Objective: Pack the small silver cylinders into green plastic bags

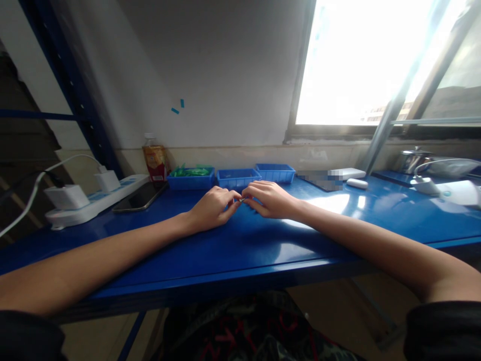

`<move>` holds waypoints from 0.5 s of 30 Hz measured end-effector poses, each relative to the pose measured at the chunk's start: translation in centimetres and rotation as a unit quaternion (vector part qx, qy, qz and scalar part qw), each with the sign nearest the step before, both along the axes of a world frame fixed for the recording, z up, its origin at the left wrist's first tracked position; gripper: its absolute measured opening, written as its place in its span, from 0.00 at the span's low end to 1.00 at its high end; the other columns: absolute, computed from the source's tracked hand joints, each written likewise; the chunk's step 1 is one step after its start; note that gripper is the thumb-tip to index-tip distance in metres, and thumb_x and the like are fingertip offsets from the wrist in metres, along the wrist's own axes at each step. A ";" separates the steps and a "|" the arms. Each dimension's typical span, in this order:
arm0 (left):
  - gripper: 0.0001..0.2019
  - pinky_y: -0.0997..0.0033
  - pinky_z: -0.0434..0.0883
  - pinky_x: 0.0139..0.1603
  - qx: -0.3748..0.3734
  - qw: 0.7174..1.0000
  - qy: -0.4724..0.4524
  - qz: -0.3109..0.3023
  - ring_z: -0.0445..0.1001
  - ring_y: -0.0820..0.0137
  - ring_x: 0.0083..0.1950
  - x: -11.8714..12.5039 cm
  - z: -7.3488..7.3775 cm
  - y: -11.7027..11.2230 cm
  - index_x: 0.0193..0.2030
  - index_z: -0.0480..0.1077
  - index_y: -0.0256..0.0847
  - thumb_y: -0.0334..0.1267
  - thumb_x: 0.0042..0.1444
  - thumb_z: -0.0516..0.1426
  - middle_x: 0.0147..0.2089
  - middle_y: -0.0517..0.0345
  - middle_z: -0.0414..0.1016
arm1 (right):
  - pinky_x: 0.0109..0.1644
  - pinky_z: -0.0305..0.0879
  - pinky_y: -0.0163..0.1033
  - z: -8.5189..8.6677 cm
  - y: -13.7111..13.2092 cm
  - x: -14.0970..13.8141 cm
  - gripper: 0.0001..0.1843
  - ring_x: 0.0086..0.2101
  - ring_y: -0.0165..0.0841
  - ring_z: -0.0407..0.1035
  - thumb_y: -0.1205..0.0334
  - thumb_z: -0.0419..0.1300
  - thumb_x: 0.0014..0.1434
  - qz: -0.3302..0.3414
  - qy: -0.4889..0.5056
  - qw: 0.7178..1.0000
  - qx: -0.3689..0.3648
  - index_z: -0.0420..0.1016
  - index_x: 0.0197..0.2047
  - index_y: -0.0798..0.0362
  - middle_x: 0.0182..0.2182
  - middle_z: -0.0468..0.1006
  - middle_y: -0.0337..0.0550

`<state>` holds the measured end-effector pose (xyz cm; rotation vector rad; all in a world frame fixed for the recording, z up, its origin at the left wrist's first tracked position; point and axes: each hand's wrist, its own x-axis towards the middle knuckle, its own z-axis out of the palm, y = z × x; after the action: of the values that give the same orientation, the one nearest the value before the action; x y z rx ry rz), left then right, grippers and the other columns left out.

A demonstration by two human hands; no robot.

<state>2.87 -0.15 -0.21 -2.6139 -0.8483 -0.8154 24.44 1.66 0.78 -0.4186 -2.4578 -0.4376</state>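
My left hand (212,208) and my right hand (269,198) meet fingertip to fingertip above the middle of the blue table (225,255). Both are closed in a pinch on one tiny, light-coloured piece (241,200), too small to name. Just beyond my hands stands a blue bin (237,181), its contents hard to make out. To its left, another blue bin (191,182) holds green pieces (191,171). A third blue bin (275,173) is behind my right hand.
On the left lie a smartphone (140,196) and a white power strip (97,199) with chargers. A drink bottle (155,159) stands by the wall. At right are a white case (356,183), a white charger (426,185) with a cable, and a metal pot (413,161).
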 end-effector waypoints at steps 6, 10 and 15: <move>0.11 0.65 0.65 0.42 -0.012 1.000 0.013 -0.009 0.74 0.68 0.34 0.0 0.0 -0.1 0.43 0.71 0.37 0.39 0.62 0.51 0.30 0.57 0.76 | 0.40 0.62 0.36 -0.2 0.3 -0.1 0.12 0.32 0.31 0.69 0.62 0.48 0.66 -0.006 -0.016 1.000 -0.003 0.71 0.37 0.54 0.31 0.76 0.43; 0.10 0.66 0.66 0.41 -0.007 1.000 -0.002 -0.012 0.74 0.68 0.33 0.0 0.0 -0.1 0.42 0.71 0.36 0.38 0.61 0.51 0.30 0.57 0.75 | 0.41 0.63 0.37 -0.1 0.0 0.0 0.10 0.34 0.33 0.69 0.60 0.51 0.65 -0.010 -0.002 1.000 -0.023 0.70 0.42 0.55 0.33 0.76 0.44; 0.10 0.66 0.66 0.41 0.001 1.000 -0.019 -0.016 0.75 0.67 0.33 0.0 0.0 0.0 0.42 0.71 0.36 0.38 0.62 0.51 0.30 0.56 0.75 | 0.40 0.62 0.37 0.2 -0.2 0.2 0.07 0.33 0.33 0.68 0.63 0.53 0.62 0.007 0.003 1.000 -0.007 0.68 0.43 0.54 0.33 0.75 0.45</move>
<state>2.84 -0.19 -0.21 -2.6253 -0.8179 -0.8758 24.60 1.45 0.95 -0.4074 -2.4586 -0.4120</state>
